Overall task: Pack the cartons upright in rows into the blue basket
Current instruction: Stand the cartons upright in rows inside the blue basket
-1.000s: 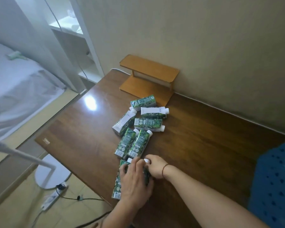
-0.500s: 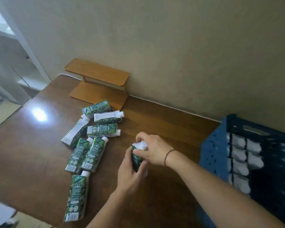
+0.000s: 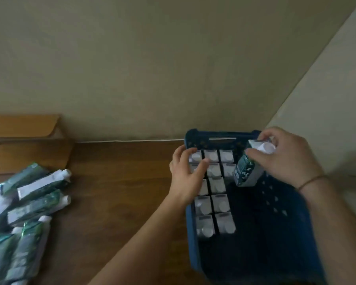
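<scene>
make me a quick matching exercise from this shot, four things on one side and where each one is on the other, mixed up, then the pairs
Things
1. left hand
2. right hand
3. loose cartons
4. wooden shelf

Places
A. lying flat on the table, far left
B. against the wall, back left
C. resting on the packed cartons in the blue basket
D. holding a tilted carton over the basket

Pairs: 1-C, 2-D, 3-A, 4-B

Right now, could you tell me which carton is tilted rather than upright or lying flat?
The carton in the right hand, leaning over the blue basket.
</scene>
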A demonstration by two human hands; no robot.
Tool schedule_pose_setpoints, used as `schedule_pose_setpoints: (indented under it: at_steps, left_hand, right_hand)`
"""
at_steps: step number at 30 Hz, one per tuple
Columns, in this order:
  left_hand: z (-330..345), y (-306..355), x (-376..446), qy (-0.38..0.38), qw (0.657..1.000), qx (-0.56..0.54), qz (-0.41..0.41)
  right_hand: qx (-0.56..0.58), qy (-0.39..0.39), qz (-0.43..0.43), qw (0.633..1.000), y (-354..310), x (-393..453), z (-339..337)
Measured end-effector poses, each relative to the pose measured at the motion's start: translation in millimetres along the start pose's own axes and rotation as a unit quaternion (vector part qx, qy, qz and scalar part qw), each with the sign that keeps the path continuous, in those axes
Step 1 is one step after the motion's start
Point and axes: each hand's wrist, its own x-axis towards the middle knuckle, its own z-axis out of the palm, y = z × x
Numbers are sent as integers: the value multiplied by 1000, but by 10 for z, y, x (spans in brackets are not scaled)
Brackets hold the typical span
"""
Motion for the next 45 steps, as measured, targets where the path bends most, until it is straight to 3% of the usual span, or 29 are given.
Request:
schedule_pose_setpoints:
  at_steps: [4, 7, 9, 11, 15, 17, 19, 21, 24, 27, 31, 33, 37, 40, 45]
  left_hand:
    - [107, -94, 66, 14, 999, 18, -25]
    - [96, -108, 90, 20, 998, 47, -23]
    - [90, -105, 94, 21, 998, 56, -21]
    - [77, -114, 79, 16, 998, 57, -22]
    - [30, -107, 73, 10, 998, 61, -25]
    - [-55, -86, 38, 9, 999, 45, -17]
    - [-216, -106, -11, 33, 999, 1, -26]
    - [-469, -230, -58, 64, 997, -5, -53]
    - [-962, -569, -110, 74, 980, 149, -110]
    - [-1575, -890, -255, 98, 911, 375, -142]
    - [-2457, -1266, -501, 112, 821, 532, -175]
    - [-2813, -1405, -580, 132, 809, 545, -179]
    - [-3327, -1574, -498, 162, 827, 509, -176]
    - [-3576, -1641, -260, 68, 826, 527, -189]
    - [-3723, -1641, 125, -37, 771, 603, -199]
  right_hand:
    - [-71, -52, 50, 995, 385, -37, 424]
    - [-26, -113, 85, 990, 577, -138, 917]
    - [67, -177, 127, 974, 658, -249, 1188]
    - [172, -187, 175, 951, 717, -309, 1283]
    - [137, -201, 194, 950, 763, -214, 1176]
    - [16, -185, 160, 969, 694, -185, 1131]
    - [-72, -100, 77, 989, 506, -179, 1099]
    - [-28, -7, -31, 999, 165, -155, 1088]
    - [19, 28, -179, 983, -500, -118, 1156]
    - [4, -51, -263, 964, -1152, -157, 1424]
    - [-47, -227, -302, 925, -1770, -269, 1944]
    - [-82, -297, -289, 906, -2015, -325, 2195]
    - [-127, -391, -244, 878, -2359, -386, 2763]
    - [-119, -447, -200, 864, -2496, -382, 3202]
    - [-63, -475, -120, 869, -2689, -345, 3716]
